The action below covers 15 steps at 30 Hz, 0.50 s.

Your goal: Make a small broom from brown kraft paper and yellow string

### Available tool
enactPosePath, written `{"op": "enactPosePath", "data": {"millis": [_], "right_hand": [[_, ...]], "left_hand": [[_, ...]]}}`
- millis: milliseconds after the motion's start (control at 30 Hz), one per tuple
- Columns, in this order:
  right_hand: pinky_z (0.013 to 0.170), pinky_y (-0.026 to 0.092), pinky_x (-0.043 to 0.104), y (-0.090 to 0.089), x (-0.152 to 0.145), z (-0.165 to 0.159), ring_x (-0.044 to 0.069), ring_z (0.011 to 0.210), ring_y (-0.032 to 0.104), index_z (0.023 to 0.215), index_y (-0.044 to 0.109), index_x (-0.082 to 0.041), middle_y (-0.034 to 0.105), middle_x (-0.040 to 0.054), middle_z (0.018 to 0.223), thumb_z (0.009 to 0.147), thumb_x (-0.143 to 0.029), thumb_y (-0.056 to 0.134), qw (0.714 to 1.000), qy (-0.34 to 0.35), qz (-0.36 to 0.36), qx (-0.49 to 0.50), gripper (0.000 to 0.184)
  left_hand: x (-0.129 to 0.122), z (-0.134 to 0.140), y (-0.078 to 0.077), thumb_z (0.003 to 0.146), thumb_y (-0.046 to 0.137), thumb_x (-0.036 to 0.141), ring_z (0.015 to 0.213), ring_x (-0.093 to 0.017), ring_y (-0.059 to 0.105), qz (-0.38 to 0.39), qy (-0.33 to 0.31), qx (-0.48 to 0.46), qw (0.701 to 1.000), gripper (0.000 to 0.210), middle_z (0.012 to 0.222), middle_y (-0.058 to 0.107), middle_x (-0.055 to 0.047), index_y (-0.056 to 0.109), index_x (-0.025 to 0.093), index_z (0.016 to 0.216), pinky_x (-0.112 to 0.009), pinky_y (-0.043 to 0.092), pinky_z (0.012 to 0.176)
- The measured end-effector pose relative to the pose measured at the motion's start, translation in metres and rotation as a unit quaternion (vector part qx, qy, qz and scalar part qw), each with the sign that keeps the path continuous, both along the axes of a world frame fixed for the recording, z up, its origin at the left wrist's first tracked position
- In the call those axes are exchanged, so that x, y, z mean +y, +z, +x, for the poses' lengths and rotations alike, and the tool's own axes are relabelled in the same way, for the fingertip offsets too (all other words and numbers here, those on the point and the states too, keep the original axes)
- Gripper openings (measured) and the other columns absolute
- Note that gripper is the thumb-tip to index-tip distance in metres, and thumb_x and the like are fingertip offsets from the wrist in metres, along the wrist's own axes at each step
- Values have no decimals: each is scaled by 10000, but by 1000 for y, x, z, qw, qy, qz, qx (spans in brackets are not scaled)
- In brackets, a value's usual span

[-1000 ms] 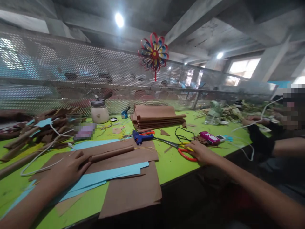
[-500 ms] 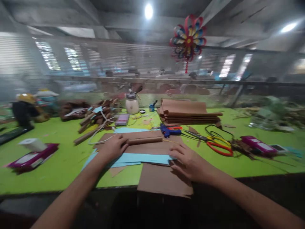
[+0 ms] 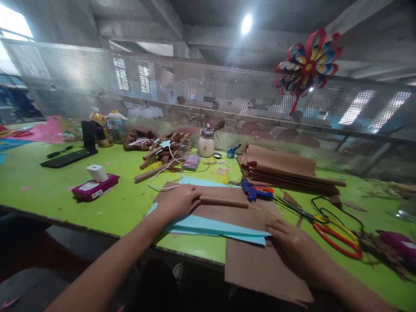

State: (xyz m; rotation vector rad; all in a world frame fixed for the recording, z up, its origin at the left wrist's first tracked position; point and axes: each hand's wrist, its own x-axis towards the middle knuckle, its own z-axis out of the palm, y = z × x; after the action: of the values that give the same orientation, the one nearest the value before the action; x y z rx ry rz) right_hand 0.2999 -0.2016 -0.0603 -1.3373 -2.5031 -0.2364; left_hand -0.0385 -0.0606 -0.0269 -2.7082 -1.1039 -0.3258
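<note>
My left hand is closed round the left end of a rolled brown paper tube. The tube lies across a flat sheet of brown paper on the green table. In front of it, light blue paper strips run from under my left wrist toward my right hand. That hand rests at the right end of the strips, its fingers loosely bent and apart; its thumb is hidden. Another brown sheet hangs over the table's front edge. Just behind the tube lies a blue glue gun.
Scissors with red and yellow handles lie right of my right hand, beside a black cable. A stack of folded brown paper stands behind. Farther left are a white jar, brown scraps, a purple pack and a phone stand.
The view has swung left, so the things on the table appear farther right. My left hand still holds the brown tube, and my right hand remains at the strips' right end.
</note>
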Motion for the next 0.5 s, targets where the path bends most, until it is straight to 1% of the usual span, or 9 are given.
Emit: {"op": "enactPosePath", "data": {"millis": [133,200,233,300,367,433,467,500], "right_hand": [[824,526,443,-16,-3,-2,273,990,598,1047,625,-149,657,160,1025,797,-43,396,996,-8,83,17,355],[809,532,441,-20,-4,-6,267,970,608,1064,622,-167,665,156,1006,809,-47,380,994,-13,105,31,371],[813,529,440,-19,-4,-7,263,970,608,1074,618,-179,665,152,1006,817,-54,379,994,-16,103,34,373],[853,508,443,-10,-7,-11,256,992,596,1074,615,-199,654,141,1035,829,-79,397,997,-19,68,30,349],[881,492,417,8,-9,-12,242,1018,581,1031,626,-219,638,120,1069,842,-122,430,1000,-15,-9,21,288],[847,503,358,28,-6,-11,216,994,591,967,639,-232,642,92,1051,862,-180,449,996,-5,-90,23,223],[804,514,327,38,-1,-9,202,950,607,944,645,-235,658,79,1004,872,-212,451,993,0,-112,32,208],[784,513,315,46,5,-7,196,922,617,949,646,-232,672,73,963,883,-232,442,992,-4,-117,43,215]], "left_hand": [[-3,5,5,878,410,312,744,-189,556,-3,-30,6,1000,250,816,604,-79,613,173,829,-290,381,651],[-2,7,9,873,415,294,745,-193,562,-7,-42,15,999,236,813,611,-82,611,172,820,-293,386,655],[-1,8,10,866,424,289,740,-197,565,-10,-46,24,999,227,802,613,-83,612,173,812,-298,389,655],[1,9,13,841,455,279,729,-209,570,-18,-49,48,997,196,776,615,-85,615,175,794,-309,394,654],[2,10,16,809,488,266,719,-219,575,-32,-42,69,996,159,771,618,-91,615,171,804,-315,397,645],[4,13,19,781,507,250,719,-224,579,-44,-29,73,996,152,792,621,-102,608,161,851,-315,397,635],[5,15,20,773,510,245,726,-226,580,-49,-23,68,996,166,809,622,-108,602,157,880,-315,397,632],[6,17,21,767,510,242,738,-229,580,-51,-18,61,997,181,827,621,-114,595,157,903,-315,396,634]]}}
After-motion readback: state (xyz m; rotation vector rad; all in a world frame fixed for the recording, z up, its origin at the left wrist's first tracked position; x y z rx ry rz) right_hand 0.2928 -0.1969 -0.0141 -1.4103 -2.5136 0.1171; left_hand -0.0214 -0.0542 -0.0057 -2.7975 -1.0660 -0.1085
